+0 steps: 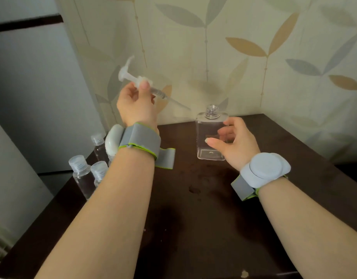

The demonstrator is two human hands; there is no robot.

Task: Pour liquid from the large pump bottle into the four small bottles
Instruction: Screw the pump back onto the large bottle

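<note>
No text, label, brand, number or sign can be read anywhere in the view. The large pump bottle [211, 135] is clear and carries no legible label, the small bottles [82, 174] show plain clear walls and ribbed caps with no print, and the grey wrist bands [139, 139] bear no marking that can be made out. The wallpaper [234, 47] shows only a leaf pattern.
</note>
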